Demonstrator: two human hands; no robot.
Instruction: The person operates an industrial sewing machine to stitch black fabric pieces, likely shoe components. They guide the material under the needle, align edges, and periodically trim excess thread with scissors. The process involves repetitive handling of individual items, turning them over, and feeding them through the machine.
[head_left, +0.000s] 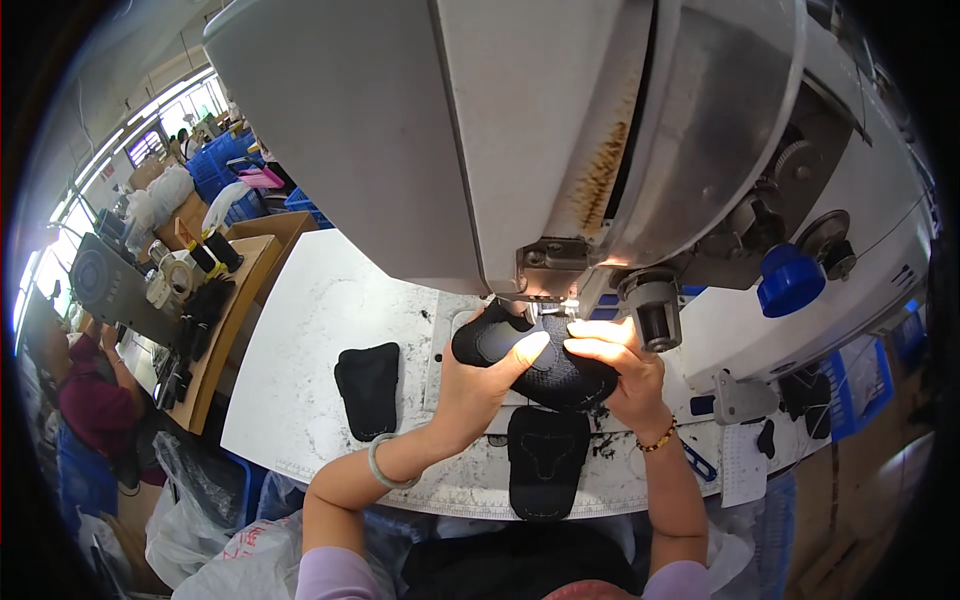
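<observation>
Under the needle area of a large grey sewing machine, I hold a curved black mesh fabric piece with a smooth grey patch. My left hand is closed on its left side, thumb pressed on top and the other fingers mostly hidden beneath. On the right side, my right hand pinches it, fingertips close to the presser foot. Just below, a flat black padded piece with a stitched outline lies at the table's front edge. Another black padded piece rests left of my left hand.
Dark lint is scattered over the white table. A blue knob juts from the machine's right side. Right of my arm lie a small blue-handled tool and a paper sheet. Another person sits at the far left.
</observation>
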